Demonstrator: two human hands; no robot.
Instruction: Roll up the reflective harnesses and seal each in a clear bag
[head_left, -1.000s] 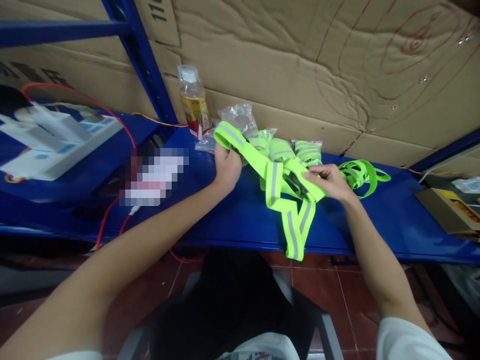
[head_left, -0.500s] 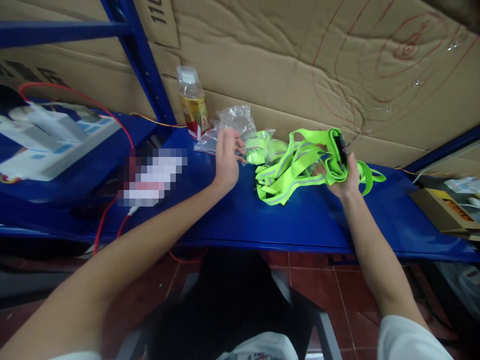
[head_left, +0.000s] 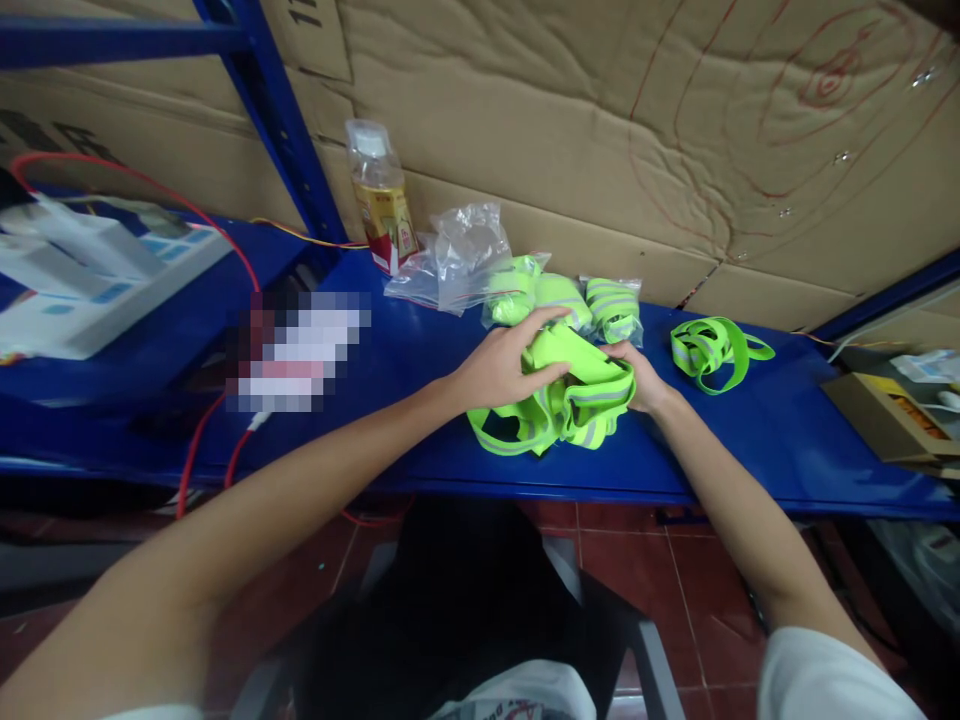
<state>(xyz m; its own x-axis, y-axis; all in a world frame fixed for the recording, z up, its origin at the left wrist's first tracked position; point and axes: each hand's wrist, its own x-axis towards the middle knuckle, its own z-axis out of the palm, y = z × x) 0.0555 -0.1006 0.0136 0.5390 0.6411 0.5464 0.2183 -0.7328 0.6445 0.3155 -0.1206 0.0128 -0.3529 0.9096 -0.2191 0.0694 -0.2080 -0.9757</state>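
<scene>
Both hands hold a neon yellow-green reflective strap [head_left: 592, 395], bunched in loose folds with grey stripes, low over the blue shelf [head_left: 420, 440]. From the left side my left hand [head_left: 504, 362] grips it, fingers across the top and thumb in front. My right hand [head_left: 643, 380] clasps its right side, with most of its fingers hidden behind the folds. Just beyond lie several clear bags of the same bright strap, including a rolled one [head_left: 615, 305] at the right. A separate loose coil of strap [head_left: 709, 350] rests to the right of my right hand.
A bottle [head_left: 386, 215] in a clear bag stands at the back beside crumpled plastic bags [head_left: 469, 250]. To the left are a white power strip [head_left: 112, 290], red cables and a blurred-out item. An open cardboard box [head_left: 885, 420] sits at right. Cardboard [head_left: 525, 130] walls the back.
My right hand has brought the strap bundle left and nearer, uncovering the rolled bag and loose coil. My left hand has moved right from beside the plastic bags and taken hold of the strap.
</scene>
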